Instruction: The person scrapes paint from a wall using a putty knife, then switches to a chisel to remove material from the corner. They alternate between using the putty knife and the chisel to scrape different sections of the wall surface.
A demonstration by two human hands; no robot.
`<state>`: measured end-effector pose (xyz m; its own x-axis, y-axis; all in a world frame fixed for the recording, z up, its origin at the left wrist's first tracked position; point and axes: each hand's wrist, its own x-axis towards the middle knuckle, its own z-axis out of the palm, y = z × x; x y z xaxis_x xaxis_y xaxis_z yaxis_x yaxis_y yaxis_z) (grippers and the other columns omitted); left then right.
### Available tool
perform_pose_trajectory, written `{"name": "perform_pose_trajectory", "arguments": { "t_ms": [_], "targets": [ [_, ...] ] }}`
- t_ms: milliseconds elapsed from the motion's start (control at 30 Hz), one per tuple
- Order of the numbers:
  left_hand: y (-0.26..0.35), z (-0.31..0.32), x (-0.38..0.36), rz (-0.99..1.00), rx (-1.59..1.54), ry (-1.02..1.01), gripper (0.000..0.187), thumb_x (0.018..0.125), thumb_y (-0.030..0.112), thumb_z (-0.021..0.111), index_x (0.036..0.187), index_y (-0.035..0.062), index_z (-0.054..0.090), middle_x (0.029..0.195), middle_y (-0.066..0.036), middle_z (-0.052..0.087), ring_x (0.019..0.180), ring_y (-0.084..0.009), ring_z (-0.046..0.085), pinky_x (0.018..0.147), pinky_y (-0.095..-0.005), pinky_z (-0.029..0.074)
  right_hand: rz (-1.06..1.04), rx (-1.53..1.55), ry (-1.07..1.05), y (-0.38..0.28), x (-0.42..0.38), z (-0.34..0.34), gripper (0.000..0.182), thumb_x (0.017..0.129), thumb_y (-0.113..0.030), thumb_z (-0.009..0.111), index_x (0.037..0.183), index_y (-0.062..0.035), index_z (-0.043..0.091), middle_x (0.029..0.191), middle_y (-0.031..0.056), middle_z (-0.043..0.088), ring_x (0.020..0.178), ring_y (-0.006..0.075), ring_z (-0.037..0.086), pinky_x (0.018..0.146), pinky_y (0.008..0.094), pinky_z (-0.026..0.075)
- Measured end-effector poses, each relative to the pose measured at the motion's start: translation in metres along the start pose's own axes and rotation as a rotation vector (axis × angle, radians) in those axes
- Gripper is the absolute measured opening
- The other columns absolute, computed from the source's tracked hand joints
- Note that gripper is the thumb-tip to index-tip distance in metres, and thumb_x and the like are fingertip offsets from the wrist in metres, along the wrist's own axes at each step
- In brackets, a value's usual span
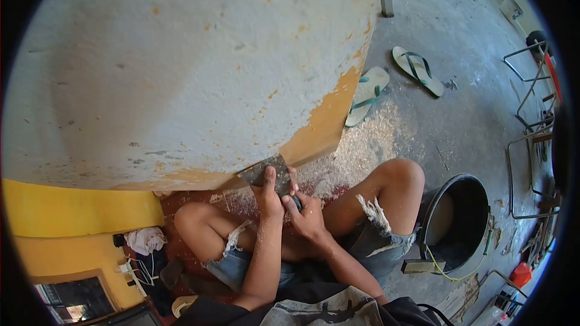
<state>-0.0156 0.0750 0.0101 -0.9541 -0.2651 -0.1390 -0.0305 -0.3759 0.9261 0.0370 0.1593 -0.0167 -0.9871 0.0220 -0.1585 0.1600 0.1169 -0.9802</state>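
A wide, flat-bladed scraper (pixel 279 168) rests against the lower edge of a wall (pixel 181 84) whose white coat is flaking off yellow-orange paint. My right hand (pixel 309 216) is wrapped round its dark green handle, thumb along the top. My left hand (pixel 267 198) grips the blade, its thumb laid on the face and the other fingers mostly hidden. The blade's edge touches the wall close to the corner, beside a bare yellow-orange patch (pixel 323 115). Pale paint flakes (pixel 368 145) lie on the floor below.
Two flip-flops, one (pixel 368 95) by the wall and one (pixel 417 71) farther off, lie on the concrete floor. A black bucket (pixel 457 220) stands right of my knee, a small wooden-looking block (pixel 423 266) beside it. Metal-framed chairs (pixel 524 145) line the right side.
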Motion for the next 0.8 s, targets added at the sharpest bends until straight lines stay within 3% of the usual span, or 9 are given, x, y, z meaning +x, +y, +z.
{"name": "perform_pose_trajectory", "arguments": {
  "t_ms": [133,300,367,500,633,700,800],
  "targets": [
    [0.001,-0.005,-0.004,-0.033,-0.019,0.001,0.05,0.096,0.046,0.059,0.086,-0.0037,0.059,0.063,-0.011,0.057,0.049,-0.0187,0.053,0.045,-0.0268,0.04,0.008,-0.013,0.01,-0.011,-0.001,-0.003,0.037,0.093,-0.033,0.064,0.088,0.003,0.067,0.06,0.0217,0.057,0.049,0.0294,0.054,0.056,0.0393,0.047],
    [-0.001,-0.002,0.004,-0.002,-0.015,0.024,0.052,0.095,0.047,0.06,0.086,-0.0038,0.059,0.063,-0.011,0.057,0.047,-0.0191,0.053,0.044,-0.0265,0.04,-0.008,-0.021,0.009,0.005,0.002,0.006,0.036,0.093,-0.033,0.064,0.092,0.0025,0.067,0.061,0.0229,0.057,0.05,0.0309,0.056,0.056,0.0398,0.047],
    [0.001,-0.008,0.002,-0.016,-0.084,-0.033,0.048,0.095,0.044,0.062,0.087,-0.0036,0.059,0.065,-0.012,0.059,0.048,-0.0193,0.054,0.043,-0.0275,0.04,-0.051,0.002,0.039,-0.007,-0.002,0.003,0.036,0.093,-0.032,0.064,0.089,0.0039,0.066,0.059,0.0214,0.056,0.05,0.0254,0.057,0.055,0.0398,0.047],
    [-0.002,-0.003,0.002,0.033,-0.014,0.029,0.049,0.097,0.044,0.058,0.087,-0.0035,0.059,0.065,-0.012,0.059,0.047,-0.0182,0.052,0.043,-0.0268,0.04,0.034,0.023,-0.018,0.0,0.0,0.004,0.037,0.093,-0.033,0.063,0.092,0.0038,0.066,0.061,0.0228,0.058,0.05,0.0309,0.057,0.055,0.0396,0.047],
    [-0.001,-0.009,0.003,-0.029,-0.111,-0.042,0.045,0.097,0.04,0.06,0.088,-0.0034,0.058,0.068,-0.012,0.06,0.048,-0.0181,0.053,0.044,-0.0276,0.041,-0.04,-0.004,0.041,-0.013,-0.002,0.002,0.036,0.094,-0.031,0.063,0.091,0.0045,0.067,0.06,0.0214,0.058,0.05,0.0252,0.057,0.055,0.0392,0.047],
    [0.001,-0.01,0.001,-0.05,-0.053,-0.074,0.045,0.096,0.041,0.06,0.088,-0.0031,0.058,0.068,-0.012,0.06,0.048,-0.0179,0.053,0.045,-0.027,0.041,0.025,0.01,0.001,-0.003,-0.002,0.004,0.035,0.094,-0.031,0.064,0.092,0.004,0.067,0.061,0.022,0.058,0.05,0.0244,0.057,0.056,0.0389,0.047],
    [0.004,0.002,0.001,-0.014,-0.037,0.032,0.048,0.096,0.044,0.06,0.088,-0.0029,0.059,0.066,-0.01,0.059,0.048,-0.0171,0.053,0.045,-0.0267,0.041,0.014,-0.013,0.023,-0.001,-0.003,0.006,0.034,0.094,-0.03,0.063,0.093,0.0043,0.067,0.062,0.0227,0.058,0.05,0.0238,0.056,0.056,0.0384,0.047]
  ]
}}
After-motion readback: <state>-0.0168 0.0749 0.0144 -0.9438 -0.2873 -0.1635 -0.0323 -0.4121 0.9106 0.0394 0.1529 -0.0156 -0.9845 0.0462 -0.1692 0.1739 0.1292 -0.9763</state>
